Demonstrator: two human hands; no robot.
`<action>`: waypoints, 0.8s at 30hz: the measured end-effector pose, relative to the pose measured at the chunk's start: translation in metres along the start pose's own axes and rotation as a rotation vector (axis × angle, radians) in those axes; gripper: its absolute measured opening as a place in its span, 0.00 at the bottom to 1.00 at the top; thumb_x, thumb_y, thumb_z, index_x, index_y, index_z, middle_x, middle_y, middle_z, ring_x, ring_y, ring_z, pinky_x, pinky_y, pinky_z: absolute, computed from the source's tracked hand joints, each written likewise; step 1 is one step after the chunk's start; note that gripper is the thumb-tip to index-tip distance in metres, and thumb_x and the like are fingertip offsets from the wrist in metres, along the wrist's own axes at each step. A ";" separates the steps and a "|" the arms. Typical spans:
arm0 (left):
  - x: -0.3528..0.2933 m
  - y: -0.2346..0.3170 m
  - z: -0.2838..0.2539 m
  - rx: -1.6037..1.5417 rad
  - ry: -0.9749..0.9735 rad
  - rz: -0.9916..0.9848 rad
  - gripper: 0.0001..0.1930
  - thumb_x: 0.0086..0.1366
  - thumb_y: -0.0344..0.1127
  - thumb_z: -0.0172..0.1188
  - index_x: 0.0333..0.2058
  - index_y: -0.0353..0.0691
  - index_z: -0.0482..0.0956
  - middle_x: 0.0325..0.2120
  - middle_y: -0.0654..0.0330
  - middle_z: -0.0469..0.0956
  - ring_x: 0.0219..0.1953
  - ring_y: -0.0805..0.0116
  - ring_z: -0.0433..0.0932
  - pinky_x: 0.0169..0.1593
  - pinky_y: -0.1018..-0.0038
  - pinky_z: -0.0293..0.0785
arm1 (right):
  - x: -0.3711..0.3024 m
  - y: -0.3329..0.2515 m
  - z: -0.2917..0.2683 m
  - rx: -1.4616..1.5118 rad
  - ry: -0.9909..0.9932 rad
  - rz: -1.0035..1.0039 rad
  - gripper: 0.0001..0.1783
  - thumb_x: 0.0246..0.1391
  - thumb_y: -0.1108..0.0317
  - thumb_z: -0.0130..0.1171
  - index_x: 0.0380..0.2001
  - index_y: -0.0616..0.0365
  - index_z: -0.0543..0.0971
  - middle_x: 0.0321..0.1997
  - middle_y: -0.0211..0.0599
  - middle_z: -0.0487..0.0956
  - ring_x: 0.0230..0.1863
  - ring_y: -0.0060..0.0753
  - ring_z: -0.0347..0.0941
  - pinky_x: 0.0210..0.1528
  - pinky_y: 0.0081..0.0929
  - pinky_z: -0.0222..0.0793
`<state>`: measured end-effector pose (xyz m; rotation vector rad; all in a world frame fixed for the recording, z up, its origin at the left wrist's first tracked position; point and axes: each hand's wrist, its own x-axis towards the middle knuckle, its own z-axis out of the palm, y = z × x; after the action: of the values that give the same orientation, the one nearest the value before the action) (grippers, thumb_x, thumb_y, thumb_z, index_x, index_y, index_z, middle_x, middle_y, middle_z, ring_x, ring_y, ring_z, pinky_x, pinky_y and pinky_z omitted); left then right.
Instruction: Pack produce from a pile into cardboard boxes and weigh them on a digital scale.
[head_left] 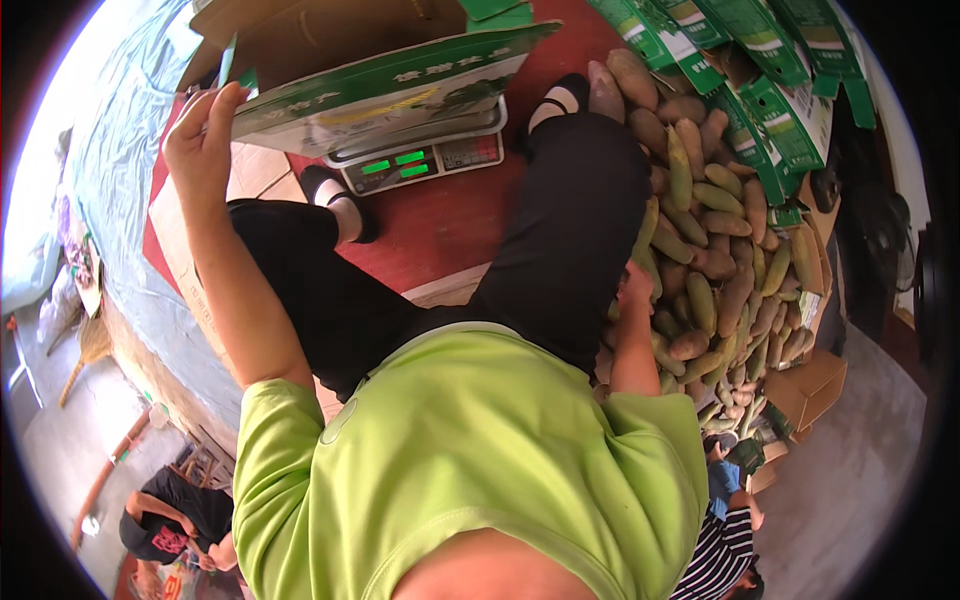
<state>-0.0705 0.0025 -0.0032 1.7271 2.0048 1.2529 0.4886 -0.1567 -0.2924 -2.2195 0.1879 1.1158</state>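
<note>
My left hand (205, 130) pinches the left corner of the raised flap of a green and white printed cardboard box (390, 95). The box stands on a digital scale (430, 160) with lit green displays, and its flap leans toward me. My right hand (634, 285) is down beside my right thigh, at the edge of a heap of long, plump green and brown vegetables (715, 255). The thigh and the heap partly hide its fingers, so whether it grips one of them does not show.
Several green printed cartons (770, 110) lie at the far right behind the heap. A brown open carton (808, 390) is on the right. Pale blue sheeting (130, 200) covers a mound at the left. Other people (180, 515) are at the lower left and lower right.
</note>
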 end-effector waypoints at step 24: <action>-0.003 0.000 -0.003 0.045 -0.021 -0.003 0.12 0.58 0.41 0.60 0.28 0.37 0.81 0.22 0.62 0.75 0.26 0.73 0.73 0.34 0.79 0.67 | -0.318 -0.287 0.102 -0.071 -1.037 -1.048 0.18 0.49 0.65 0.58 0.42 0.65 0.75 0.39 0.34 0.76 0.41 0.24 0.71 0.46 0.20 0.63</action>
<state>-0.0714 -0.0012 -0.0022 1.7495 2.0375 1.1928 0.3328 0.0822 0.0431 -1.1600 -1.2765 1.3944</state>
